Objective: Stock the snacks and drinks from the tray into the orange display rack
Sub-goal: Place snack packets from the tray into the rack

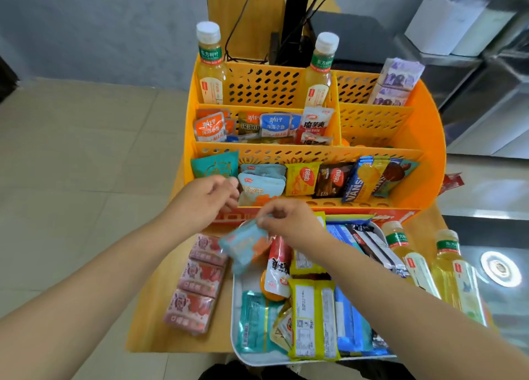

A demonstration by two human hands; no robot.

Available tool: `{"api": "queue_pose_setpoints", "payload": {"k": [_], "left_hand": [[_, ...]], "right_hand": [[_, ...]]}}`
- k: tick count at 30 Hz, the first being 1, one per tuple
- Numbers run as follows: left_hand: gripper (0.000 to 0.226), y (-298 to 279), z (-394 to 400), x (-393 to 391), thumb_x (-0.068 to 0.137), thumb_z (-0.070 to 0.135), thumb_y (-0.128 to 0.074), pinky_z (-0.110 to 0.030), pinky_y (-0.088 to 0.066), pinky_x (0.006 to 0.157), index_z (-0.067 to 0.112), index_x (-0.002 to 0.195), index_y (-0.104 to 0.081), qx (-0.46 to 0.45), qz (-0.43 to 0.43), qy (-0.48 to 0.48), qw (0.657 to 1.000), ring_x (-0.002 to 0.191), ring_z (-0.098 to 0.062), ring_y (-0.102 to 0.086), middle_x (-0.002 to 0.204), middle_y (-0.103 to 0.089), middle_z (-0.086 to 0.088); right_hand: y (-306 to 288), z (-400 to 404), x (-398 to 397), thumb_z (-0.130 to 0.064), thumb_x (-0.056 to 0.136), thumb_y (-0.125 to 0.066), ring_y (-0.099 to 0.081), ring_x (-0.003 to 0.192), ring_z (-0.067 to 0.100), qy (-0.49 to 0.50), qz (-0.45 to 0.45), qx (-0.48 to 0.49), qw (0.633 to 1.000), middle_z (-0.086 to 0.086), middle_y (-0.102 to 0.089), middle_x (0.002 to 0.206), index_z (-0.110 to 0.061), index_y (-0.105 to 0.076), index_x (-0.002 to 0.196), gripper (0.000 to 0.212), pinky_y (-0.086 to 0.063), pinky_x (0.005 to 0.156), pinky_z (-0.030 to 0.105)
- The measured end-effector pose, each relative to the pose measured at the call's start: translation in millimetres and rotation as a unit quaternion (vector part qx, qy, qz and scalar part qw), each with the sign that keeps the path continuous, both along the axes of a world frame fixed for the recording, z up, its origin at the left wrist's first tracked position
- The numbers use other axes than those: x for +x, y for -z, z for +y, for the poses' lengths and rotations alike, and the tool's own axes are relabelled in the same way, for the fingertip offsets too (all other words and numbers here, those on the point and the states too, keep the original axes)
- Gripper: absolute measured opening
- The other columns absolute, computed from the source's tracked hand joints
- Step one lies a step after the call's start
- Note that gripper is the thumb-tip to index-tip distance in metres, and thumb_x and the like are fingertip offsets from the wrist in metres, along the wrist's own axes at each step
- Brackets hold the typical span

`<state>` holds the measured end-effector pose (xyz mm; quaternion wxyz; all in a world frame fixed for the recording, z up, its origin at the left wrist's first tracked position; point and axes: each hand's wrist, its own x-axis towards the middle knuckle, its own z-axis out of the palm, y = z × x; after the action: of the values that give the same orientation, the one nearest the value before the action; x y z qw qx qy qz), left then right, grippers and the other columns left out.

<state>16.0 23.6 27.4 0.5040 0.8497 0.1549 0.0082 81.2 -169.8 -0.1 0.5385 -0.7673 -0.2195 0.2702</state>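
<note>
Teal-and-orange, the small snack pouch (246, 246) hangs from the pinched fingertips of the right hand (289, 222), just above the far-left corner of the white tray (235, 308). Its long axis runs from the pinch at its upper right down toward the near left, so it dangles tilted rather than flat. The move ahead turns on one relation: the front row of the orange display rack (429, 139) lies directly beyond the hand, up and slightly left, where matching pale pouches (262, 185) already stand in a stack. That gap is near, a short lift over the rack's low front wall.

The left hand (211, 199) is nearer to that slot, its loosely curled fingers at the stacked pouches; whether it is gripping one or only steadying them cannot be told. It sits partly in the path the right hand would take, so the pouch would likely have to come in from the right of it.

Left of the slot stands a teal packet (215, 166); right of it stand yellow and brown Nabati wafer packs (317, 180) and blue Nansu packs (357, 183). Small fish snack sachets (243, 126) fill the middle row, and two tea bottles (210, 65) stand at the back.

Still unstocked: wafer bars and packets (312, 319) in the tray, two more bottles (452, 273) right of it, and pink packs (197, 285) on the tabletop (151, 322) to its left
</note>
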Motion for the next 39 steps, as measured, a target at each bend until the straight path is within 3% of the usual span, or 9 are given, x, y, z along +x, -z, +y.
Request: {"api": "queue_pose_setpoints", "payload": {"k": [4,8,12,15,20,24,30,33,39], "left_hand": [[0.031,11,3,13,0.101,0.046,-0.035,-0.032,-0.053,0.084,0.028,0.097,-0.06,-0.057,-0.039,-0.06,0.996,0.089,-0.005,-0.067,0.097,-0.07,0.007],[0.015,29,-5,29,0.094,0.04,-0.057,-0.025,-0.053,0.072,0.027,0.101,-0.058,0.043,-0.033,-0.03,0.998,0.089,-0.002,-0.063,0.097,-0.066,0.014],[0.012,44,-13,44,0.088,0.035,-0.066,-0.034,-0.056,0.072,0.028,0.097,-0.061,0.106,-0.029,-0.029,0.994,0.082,-0.003,-0.063,0.09,-0.066,0.015],[0.014,47,-16,51,0.086,0.035,-0.069,-0.023,-0.051,0.063,0.035,0.091,-0.056,0.116,-0.064,-0.056,0.99,0.078,0.003,-0.06,0.08,-0.06,0.023],[0.013,62,-13,48,0.088,0.034,-0.065,-0.028,-0.051,0.063,0.026,0.097,-0.062,0.227,0.003,-0.006,0.974,0.086,-0.011,-0.064,0.097,-0.07,0.01],[0.021,61,-4,56,0.083,0.047,-0.061,-0.024,-0.037,0.047,0.028,0.073,-0.057,0.296,0.097,0.01,0.95,0.066,-0.006,-0.057,0.075,-0.065,0.012],[0.016,57,1,78,0.083,0.034,-0.063,-0.024,-0.039,0.049,0.023,0.072,-0.059,0.192,0.26,0.062,0.944,0.065,-0.013,-0.058,0.07,-0.061,0.001],[0.019,54,1,83,0.084,0.032,-0.069,-0.022,-0.037,0.049,0.026,0.074,-0.054,0.183,0.277,0.055,0.942,0.068,-0.01,-0.055,0.076,-0.059,0.004],[0.016,58,-2,82,0.086,0.03,-0.069,-0.021,-0.04,0.052,0.029,0.076,-0.056,0.177,0.249,0.063,0.95,0.072,-0.009,-0.056,0.08,-0.061,0.005]], "right_hand": [[-12,-1,30,0.0,0.088,-0.067,-0.068,0.061,0.017,0.151,0.085,0.104,0.979,0.004,-0.071,0.072,-0.01,-0.068,0.082,0.012,-0.057,0.062,0.023],[-15,7,54,-0.005,0.09,-0.067,-0.065,0.063,0.014,0.199,0.007,0.08,0.977,0.005,-0.071,0.076,-0.013,-0.069,0.082,0.012,-0.057,0.063,0.024],[-9,12,61,-0.008,0.09,-0.067,-0.063,0.058,0.005,0.218,-0.041,0.056,0.973,0.001,-0.07,0.073,-0.017,-0.069,0.08,0.014,-0.053,0.056,0.02],[-7,12,67,-0.009,0.09,-0.067,-0.068,0.067,0.008,0.234,-0.054,0.073,0.968,-0.001,-0.072,0.075,-0.019,-0.07,0.08,0.014,-0.053,0.058,0.019],[13,5,61,-0.012,0.09,-0.067,-0.068,0.074,0.008,0.161,-0.083,-0.072,0.981,-0.007,-0.071,0.08,-0.024,-0.069,0.082,0.015,-0.055,0.066,0.023],[25,-5,57,-0.02,0.088,-0.07,-0.065,0.084,0.012,0.127,-0.179,-0.192,0.957,-0.014,-0.066,0.087,-0.027,-0.069,0.095,0.01,-0.056,0.072,0.031],[20,6,71,-0.045,0.088,-0.063,-0.059,0.076,0.014,0.029,-0.156,-0.371,0.915,-0.003,-0.065,0.087,-0.021,-0.066,0.101,0.027,-0.041,0.052,0.025],[15,18,77,-0.03,0.094,-0.058,-0.057,0.067,0.012,-0.04,-0.113,-0.37,0.921,-0.002,-0.061,0.08,-0.018,-0.063,0.086,0.015,-0.042,0.051,0.025],[12,22,75,-0.011,0.094,-0.052,-0.064,0.088,0.028,-0.049,-0.145,-0.351,0.924,0.012,-0.067,0.098,-0.007,-0.064,0.097,0.013,-0.054,0.07,0.036]]}}
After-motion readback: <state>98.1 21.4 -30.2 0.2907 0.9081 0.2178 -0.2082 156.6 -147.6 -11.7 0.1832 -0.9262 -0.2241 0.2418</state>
